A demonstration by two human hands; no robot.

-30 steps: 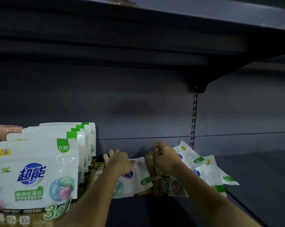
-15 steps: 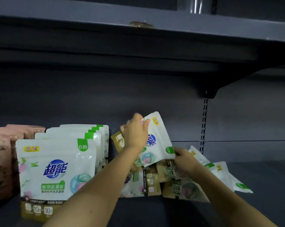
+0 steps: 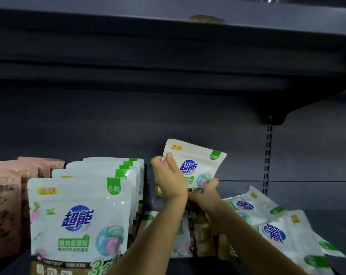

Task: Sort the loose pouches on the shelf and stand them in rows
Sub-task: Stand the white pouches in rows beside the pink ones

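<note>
A white pouch [image 3: 196,163] with a blue logo and green corner tag is held upright above the shelf. My left hand [image 3: 168,179] grips its left edge, thumb across the front. My right hand [image 3: 206,193] pinches its bottom right corner from below. Several loose pouches [image 3: 271,225] of the same kind lie flat in a heap on the shelf at the right, some under my arms. A row of standing white pouches [image 3: 78,217] fills the left part of the shelf.
Pink pouches [image 3: 5,211] stand in a row at the far left. The upper shelf [image 3: 168,46] hangs low overhead, with a bracket and slotted upright [image 3: 268,155] at the right. The dark shelf floor [image 3: 337,219] shows at the right.
Both hands went from the heap of lying pouches to one white pouch. The left hand lifted it and turned it upright; the right hand came up to its bottom corner.
</note>
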